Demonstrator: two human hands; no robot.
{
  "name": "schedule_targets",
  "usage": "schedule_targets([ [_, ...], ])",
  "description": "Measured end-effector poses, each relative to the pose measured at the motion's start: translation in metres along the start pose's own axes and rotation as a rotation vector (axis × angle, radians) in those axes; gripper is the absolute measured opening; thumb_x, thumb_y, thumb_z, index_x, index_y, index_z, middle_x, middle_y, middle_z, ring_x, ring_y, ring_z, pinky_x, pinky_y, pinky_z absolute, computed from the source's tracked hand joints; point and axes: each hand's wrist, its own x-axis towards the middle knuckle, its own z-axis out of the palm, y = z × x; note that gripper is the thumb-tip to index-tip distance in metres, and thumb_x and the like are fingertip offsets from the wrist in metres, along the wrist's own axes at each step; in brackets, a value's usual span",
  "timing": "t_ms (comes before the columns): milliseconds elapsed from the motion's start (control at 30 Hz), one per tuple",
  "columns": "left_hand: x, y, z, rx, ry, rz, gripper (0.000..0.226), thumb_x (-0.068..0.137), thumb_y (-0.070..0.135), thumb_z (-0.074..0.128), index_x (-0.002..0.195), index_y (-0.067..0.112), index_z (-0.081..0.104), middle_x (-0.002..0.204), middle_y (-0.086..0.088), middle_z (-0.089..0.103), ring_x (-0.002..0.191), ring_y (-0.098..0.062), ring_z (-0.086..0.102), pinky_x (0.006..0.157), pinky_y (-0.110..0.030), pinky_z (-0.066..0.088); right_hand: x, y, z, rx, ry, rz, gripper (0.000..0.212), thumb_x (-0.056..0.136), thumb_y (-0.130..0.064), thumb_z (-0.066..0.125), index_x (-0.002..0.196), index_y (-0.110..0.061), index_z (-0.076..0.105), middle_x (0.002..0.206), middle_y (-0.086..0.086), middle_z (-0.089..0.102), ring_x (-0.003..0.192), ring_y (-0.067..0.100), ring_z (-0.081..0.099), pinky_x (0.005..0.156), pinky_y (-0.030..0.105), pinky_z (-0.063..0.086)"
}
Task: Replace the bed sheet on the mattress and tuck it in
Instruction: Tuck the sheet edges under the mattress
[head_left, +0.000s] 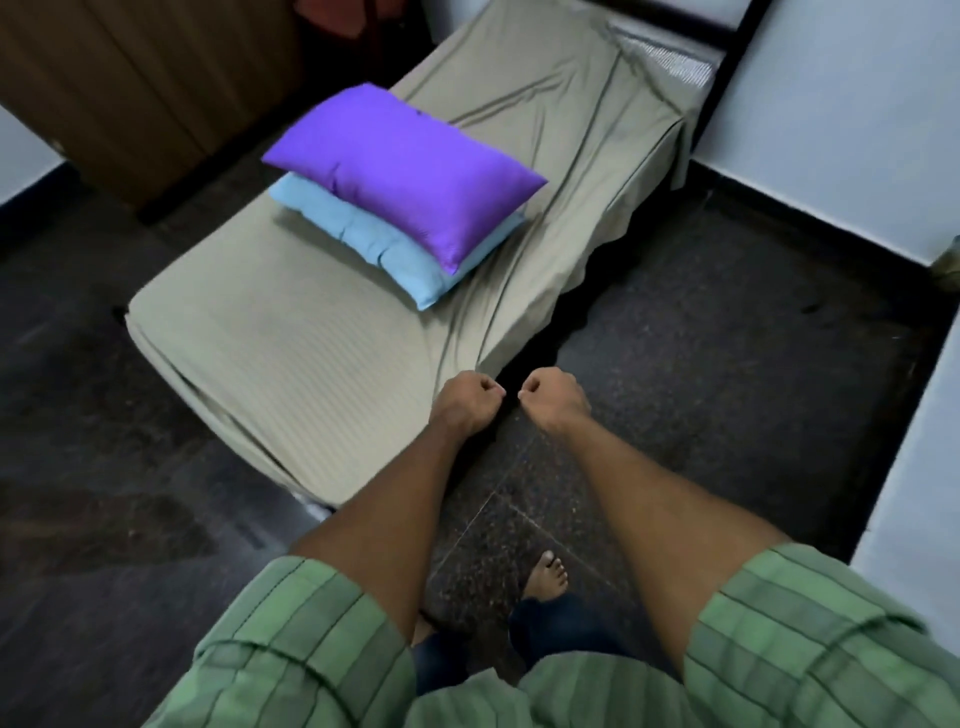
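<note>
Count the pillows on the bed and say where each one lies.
2. The purple pillow lies on top of the light blue pillow, both stacked mid-bed on the beige sheet. None seems hidden.

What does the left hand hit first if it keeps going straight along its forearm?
Probably the beige sheet at the mattress's near corner; the left hand is right at it, depth unclear.

Two stacked pillows (410, 192) lie mid-frame on the sheet (291, 343). A cupboard (135, 83) stands upper left. Both hands (467, 400) (553, 397) meet at the bed's lower-centre corner.
</note>
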Motion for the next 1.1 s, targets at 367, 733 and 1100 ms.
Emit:
schedule_targets([
  [367, 0.086, 0.192, 0.044, -0.012, 0.075, 0.077, 0.019, 0.088, 0.031, 0.059, 0.091, 0.03, 0.078, 0.106, 0.001, 0.077, 0.104, -0.021, 0.07, 0.094, -0.036, 0.057, 0.109, 0.058, -0.14, 0.011, 0.064, 0.031, 0.012, 0.093, -0.029, 0.067, 0.098, -0.022, 0.074, 0.104, 0.007, 0.073, 0.101, 0.029, 0.069, 0.081, 0.034, 0.053],
  [733, 0.277, 0.334, 0.079, -0.092, 0.068, -0.03, 0.018, 0.09, 0.026, 0.061, 0.083, 0.029, 0.077, 0.101, 0.001, 0.078, 0.1, -0.021, 0.07, 0.092, -0.037, 0.058, 0.324, 0.072, -0.243, -0.049, -0.038, 0.022, 0.014, 0.093, -0.029, 0.062, 0.096, -0.021, 0.074, 0.101, 0.01, 0.073, 0.1, 0.032, 0.069, 0.074, 0.034, 0.048],
  [1100, 0.431, 0.385, 0.116, -0.24, 0.183, -0.39, 0.014, 0.093, 0.033, 0.065, 0.091, 0.024, 0.077, 0.099, 0.002, 0.077, 0.095, -0.022, 0.069, 0.084, -0.035, 0.058, 0.52, 0.065, -0.296, -0.213, -0.228, -0.158, 0.015, 0.095, -0.03, 0.063, 0.095, -0.018, 0.072, 0.101, 0.009, 0.072, 0.101, 0.031, 0.068, 0.077, 0.033, 0.049],
])
